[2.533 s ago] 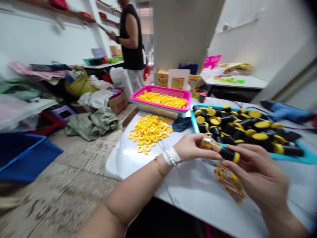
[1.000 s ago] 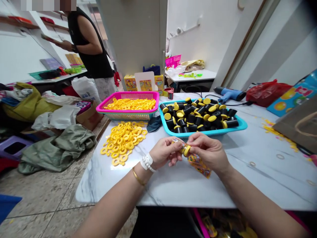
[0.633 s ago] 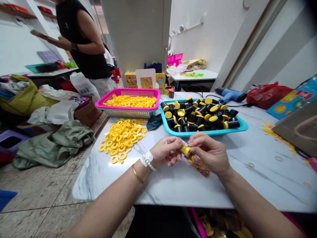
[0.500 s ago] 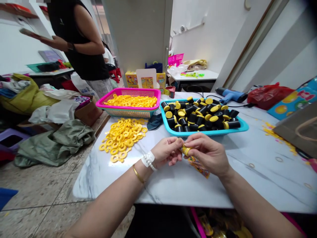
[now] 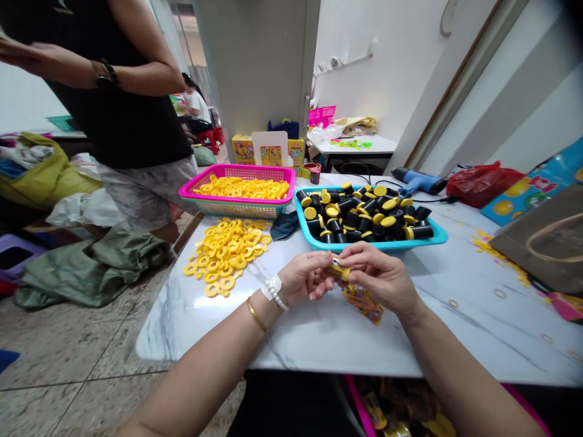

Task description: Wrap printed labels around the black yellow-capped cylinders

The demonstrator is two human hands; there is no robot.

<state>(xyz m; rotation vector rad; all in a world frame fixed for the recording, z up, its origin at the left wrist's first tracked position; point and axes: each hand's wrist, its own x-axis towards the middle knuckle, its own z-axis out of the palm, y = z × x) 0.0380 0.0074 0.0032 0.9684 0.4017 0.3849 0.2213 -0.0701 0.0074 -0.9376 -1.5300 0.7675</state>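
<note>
Both hands meet just in front of the blue basket, over the near part of the table. Between them is a small yellow printed wrapper (image 5: 337, 269); whether anything is inside it I cannot make out. My left hand (image 5: 304, 279) pinches its left end with thumb and forefinger, the other fingers curled. My right hand (image 5: 385, 280) grips the right end. Below the right fingers shows a colourful printed plastic piece (image 5: 364, 303), partly hidden. Black tubs with yellow lids (image 5: 364, 212) fill the blue basket (image 5: 373, 245). Yellow plastic rings (image 5: 228, 252) lie heaped left of my hands.
A pink basket (image 5: 191, 191) of yellow pieces stands behind the rings. At the back right lie a blue heat gun (image 5: 419, 181) and a red plastic bag (image 5: 483, 181). A person in black (image 5: 118, 91) stands at left. Below the table edge is a pink-rimmed container (image 5: 357, 406).
The yellow wrapper has turned more level between my fingers, and more of the colourful piece below shows. The standing person has come closer at the left.
</note>
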